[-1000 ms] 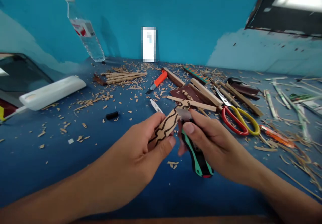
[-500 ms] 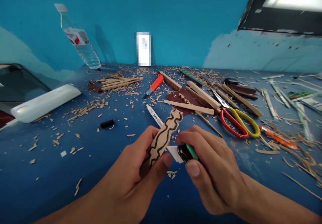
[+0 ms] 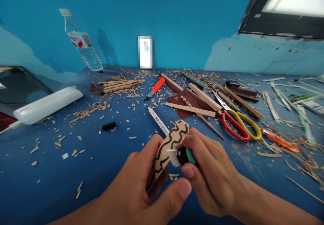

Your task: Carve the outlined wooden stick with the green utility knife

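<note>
1. A blue wall (image 3: 182,19) stands behind a dark blue counter (image 3: 50,171) scattered with wood shavings (image 3: 87,112).
2. The piece of wood (image 3: 169,147), marked with wavy black lines, is held above the near middle of the counter, in front of the white pen (image 3: 158,119).
3. The left hand (image 3: 136,188) has its fingers curled around the wood's near end; its thumb stands off to the right, apart from the wood.
4. The right hand (image 3: 212,171) is closed around the green and black knife (image 3: 187,156), its blade (image 3: 173,158) at the wood's right edge; I cannot tell how deep it bites.
5. A slip could bring the blade onto the left thumb, which sits just nearer than it. With that thumb off the wood, the hold may be loose enough for a twist, and too hard a push could cut past a black line or split the wood.
6. The wood's long axis slants from near left to far right, its free end pointing towards the brown sheet (image 3: 181,109); the blade points left, across it.
</note>
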### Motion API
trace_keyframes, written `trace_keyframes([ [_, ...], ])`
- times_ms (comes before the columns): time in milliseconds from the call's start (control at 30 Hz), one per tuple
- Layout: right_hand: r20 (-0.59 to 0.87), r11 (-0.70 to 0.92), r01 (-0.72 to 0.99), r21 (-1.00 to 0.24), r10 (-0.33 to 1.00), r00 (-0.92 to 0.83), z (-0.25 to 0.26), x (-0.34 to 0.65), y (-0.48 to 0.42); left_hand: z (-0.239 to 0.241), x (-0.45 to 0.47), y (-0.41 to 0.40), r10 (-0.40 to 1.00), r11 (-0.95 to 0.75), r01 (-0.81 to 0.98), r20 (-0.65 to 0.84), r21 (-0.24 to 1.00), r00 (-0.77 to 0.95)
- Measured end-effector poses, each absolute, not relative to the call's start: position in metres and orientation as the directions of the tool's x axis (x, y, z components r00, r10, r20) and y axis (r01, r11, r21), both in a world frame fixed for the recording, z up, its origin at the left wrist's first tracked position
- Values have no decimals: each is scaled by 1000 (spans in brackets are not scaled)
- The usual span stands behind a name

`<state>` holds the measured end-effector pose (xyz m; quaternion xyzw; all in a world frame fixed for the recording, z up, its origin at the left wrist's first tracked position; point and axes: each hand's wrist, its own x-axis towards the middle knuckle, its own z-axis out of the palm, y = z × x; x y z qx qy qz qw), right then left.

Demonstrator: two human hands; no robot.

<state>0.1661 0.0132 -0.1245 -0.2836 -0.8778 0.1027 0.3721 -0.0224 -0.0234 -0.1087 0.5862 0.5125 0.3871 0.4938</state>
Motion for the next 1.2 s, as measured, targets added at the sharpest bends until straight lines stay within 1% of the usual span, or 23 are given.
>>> trace_keyframes([
  [100,573,793,484,-369,604,-554,-126,162,13,-105,-24,-21,975,31,282,-91,959,202],
  [200,572,753,580,-311,635,-519,-129,158,14,-104,-22,-20,968,65,313,-136,948,211],
  [333,580,703,673,-228,653,-486,-131,155,16,-106,-19,-21,966,40,358,-128,933,227],
  [467,553,647,730,-220,699,-453,-131,150,17,-108,-16,-20,969,43,377,-130,925,209],
  [567,545,601,771,-210,726,-418,-132,145,18,-113,-14,-20,976,73,318,-133,945,173],
  [700,503,577,785,-226,759,-413,-135,143,20,-123,-12,-22,966,182,169,-208,969,151],
  [900,513,546,819,-176,761,-397,-137,142,22,-132,-11,-24,961,235,100,-246,967,126],
  [933,507,556,809,-189,761,-405,-137,143,22,-133,-11,-24,956,253,82,-262,964,131],
  [1000,493,595,762,-257,759,-426,-136,147,24,-132,-12,-25,943,290,14,-288,957,163],
  [1133,505,692,586,-422,716,-481,-132,163,27,-124,-14,-24,925,340,-158,-300,927,234],
  [1200,501,743,488,-458,670,-548,-129,171,29,-121,-16,-23,935,325,-170,-290,930,204],
])
